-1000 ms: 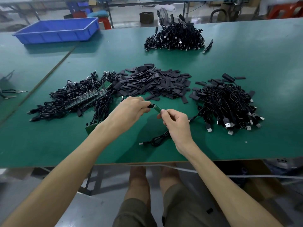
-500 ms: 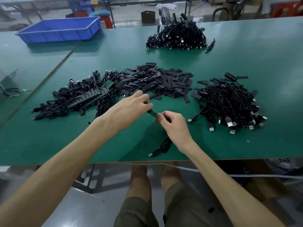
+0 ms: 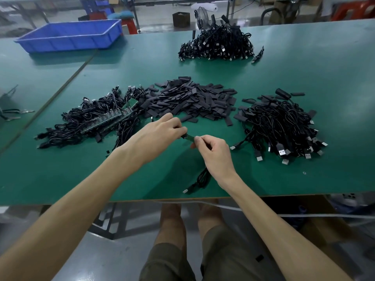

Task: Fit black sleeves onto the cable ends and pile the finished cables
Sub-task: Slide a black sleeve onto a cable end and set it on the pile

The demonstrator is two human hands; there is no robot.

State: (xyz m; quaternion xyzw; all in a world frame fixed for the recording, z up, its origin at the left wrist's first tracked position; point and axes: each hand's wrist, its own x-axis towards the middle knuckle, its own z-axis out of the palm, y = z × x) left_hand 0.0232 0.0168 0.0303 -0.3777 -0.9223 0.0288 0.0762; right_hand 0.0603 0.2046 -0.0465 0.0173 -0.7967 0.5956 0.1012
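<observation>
left hand (image 3: 160, 132): pinches one end of green board (image 3: 188, 137)
right hand (image 3: 215, 151): pinches the other end; cable (image 3: 200, 179) trails beneath its wrist
sleeve heap (image 3: 192, 100): just beyond both hands
left cable pile (image 3: 91, 120): left of left hand
right cable pile (image 3: 284, 122): right of right hand

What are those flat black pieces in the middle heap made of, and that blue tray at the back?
The black sleeves look like thin, matte plastic or rubbery tubing pressed flat: dull, no shine. The blue tray looks like rigid moulded plastic, faintly glossy, with a thick rim.
</observation>
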